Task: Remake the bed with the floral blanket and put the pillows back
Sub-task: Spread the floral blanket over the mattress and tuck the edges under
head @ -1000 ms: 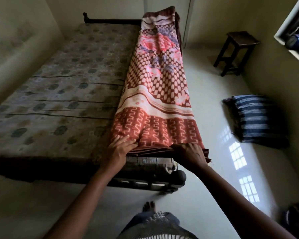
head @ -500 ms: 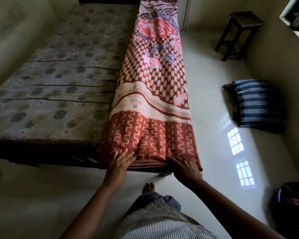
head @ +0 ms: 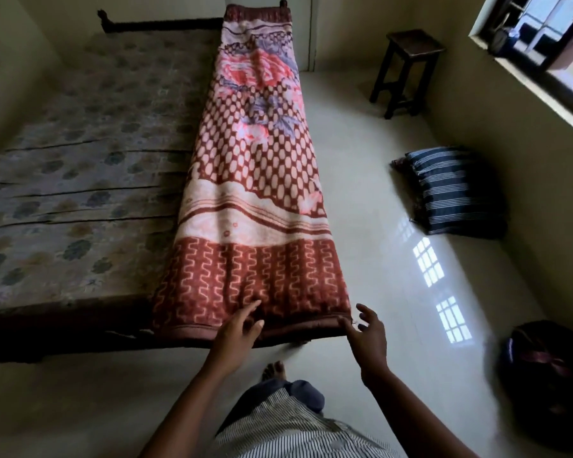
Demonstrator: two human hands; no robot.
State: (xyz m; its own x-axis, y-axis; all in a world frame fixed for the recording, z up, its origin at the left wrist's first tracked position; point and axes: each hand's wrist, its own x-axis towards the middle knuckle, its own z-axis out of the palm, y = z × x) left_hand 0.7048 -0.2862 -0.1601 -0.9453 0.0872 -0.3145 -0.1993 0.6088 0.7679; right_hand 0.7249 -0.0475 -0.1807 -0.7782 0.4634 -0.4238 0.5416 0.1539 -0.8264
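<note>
The blanket (head: 255, 200) lies folded into a long narrow strip along the right side of the bed (head: 73, 193). It runs from the head end to the foot end, where its dark red hem sits at the bed's near edge. The rest of the bed shows a bare mattress with a faded flower print.

The left hand (head: 237, 335) is at the bed's foot edge, its fingers loose and slightly spread. Its fingertips are over the blanket's hem near the middle of the strip; whether they press the cloth cannot be told. The right hand (head: 368, 337) is at the bed's near right corner, fingers spread wide and holding nothing, thumb just beside the blanket's corner.

A striped pillow (head: 457, 193) lies on the floor well to the right of the bed, against the wall. A dark stool (head: 407, 61) stands to the right of the bed's head end. A dark bag (head: 549, 368) sits on the floor to the right of the bed's foot, nearer the person. A bare foot (head: 273, 370) stands just short of the bed's foot edge.
</note>
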